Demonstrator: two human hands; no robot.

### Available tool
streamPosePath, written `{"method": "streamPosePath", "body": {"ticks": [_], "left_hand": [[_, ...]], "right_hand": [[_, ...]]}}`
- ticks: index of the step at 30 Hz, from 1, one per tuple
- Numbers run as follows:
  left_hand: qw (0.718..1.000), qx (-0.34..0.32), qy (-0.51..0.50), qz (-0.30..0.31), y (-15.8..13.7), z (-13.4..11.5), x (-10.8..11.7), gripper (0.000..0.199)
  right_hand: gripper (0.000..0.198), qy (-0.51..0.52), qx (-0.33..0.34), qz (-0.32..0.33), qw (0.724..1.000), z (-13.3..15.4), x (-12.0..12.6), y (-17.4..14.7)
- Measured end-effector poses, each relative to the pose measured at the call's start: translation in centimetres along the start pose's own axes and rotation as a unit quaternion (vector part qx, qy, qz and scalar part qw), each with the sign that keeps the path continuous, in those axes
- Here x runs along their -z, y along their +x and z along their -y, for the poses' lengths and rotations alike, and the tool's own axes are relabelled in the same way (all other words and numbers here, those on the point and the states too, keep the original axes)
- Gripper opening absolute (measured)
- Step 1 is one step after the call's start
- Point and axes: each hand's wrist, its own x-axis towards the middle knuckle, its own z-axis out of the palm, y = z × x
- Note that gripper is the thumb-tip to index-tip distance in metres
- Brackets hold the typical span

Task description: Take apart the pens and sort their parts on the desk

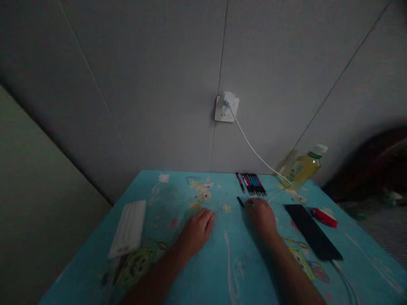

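My left hand (199,226) is over the middle of the table with its fingers closed. A tiny thin tip (216,213) shows just past those fingers; its kind is too small to make out. To the right, my right hand (262,216) rests low over the cloth, fingers curled. A short black pen-like piece (241,202) lies against or just beside its fingertips; I cannot tell whether they grip it. Behind this hand, a row of several pens (252,183), with black, red and blue parts, lies side by side.
A blue patterned cloth (178,199) covers the table. At left lies a white power strip (129,228). On the right are a black slab (313,231) with a cable, a red object (324,217) and a yellow-liquid bottle (302,167). A white cable (254,150) hangs from the wall socket (225,110).
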Motion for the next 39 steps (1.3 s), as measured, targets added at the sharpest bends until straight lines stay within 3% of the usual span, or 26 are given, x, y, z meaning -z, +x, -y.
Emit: {"method": "streamPosePath", "body": {"ticks": [8,15,20,27,35,39], "left_hand": [[1.000,0.014,-0.012,-0.022,0.4,-0.4,0.4,0.025],[0.999,0.033,0.012,0.007,0.4,-0.3,0.4,0.028],[0.999,0.035,0.020,0.013,0.3,0.0,0.2,0.029],[0.998,0.054,0.038,-0.005,0.4,-0.2,0.3,0.027],[0.997,0.059,0.051,0.001,0.3,-0.1,0.0,0.024],[0.998,0.050,0.033,-0.001,0.3,0.1,-0.1,0.023]], "right_hand": [[0.020,0.069,0.040,0.015,0.997,1.7,-0.4,0.2],[0.021,0.104,0.082,0.045,0.990,3.8,-1.0,0.0],[0.030,0.074,0.062,0.035,0.995,4.7,-1.4,0.1],[0.026,0.072,0.032,0.010,0.997,5.1,-1.9,0.6],[0.028,0.036,0.050,0.029,0.998,6.5,-2.1,0.2],[0.035,0.077,0.062,0.014,0.995,6.8,-2.3,0.1]]}}
